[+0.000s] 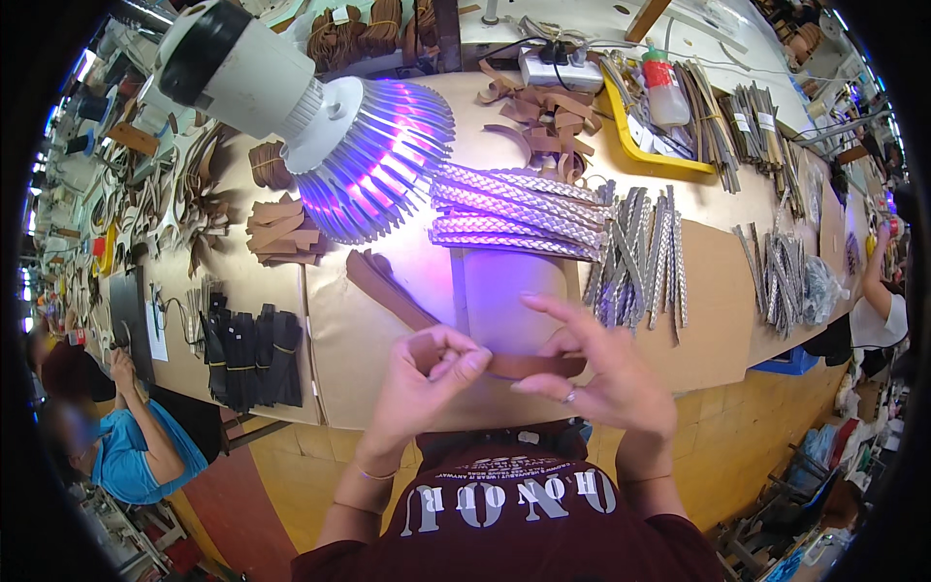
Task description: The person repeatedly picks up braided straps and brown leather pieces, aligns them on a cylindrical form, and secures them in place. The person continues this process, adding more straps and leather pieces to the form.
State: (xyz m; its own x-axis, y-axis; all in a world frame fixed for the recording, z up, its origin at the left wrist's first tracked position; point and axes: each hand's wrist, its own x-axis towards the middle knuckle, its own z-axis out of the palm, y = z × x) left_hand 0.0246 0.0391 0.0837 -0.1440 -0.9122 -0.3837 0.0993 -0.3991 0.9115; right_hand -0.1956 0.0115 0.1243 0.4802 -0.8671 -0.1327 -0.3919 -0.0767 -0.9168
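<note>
A brown leather strip (529,367) stretches between my hands, just above the table's near edge. My left hand (432,373) pinches its left part between thumb and curled fingers, and a bit of the strip shows inside the curl. Around the right end, my right hand (606,373) has its thumb below and its fingers above, spread apart. Whether those fingers touch the strip, I cannot tell. More brown strips (388,291) lie behind my left hand. Beyond my hands, a bundle of braided straps (519,213) is lit purple by a large finned lamp (373,155).
Grey braided straps (635,257) lie to the right, black strap bundles (252,354) to the left. Brown leather pieces (281,231) sit left of the lamp. Behind are a yellow tray (669,167), a bottle (664,97) and a power strip (561,70). A co-worker in blue (145,451) sits at left.
</note>
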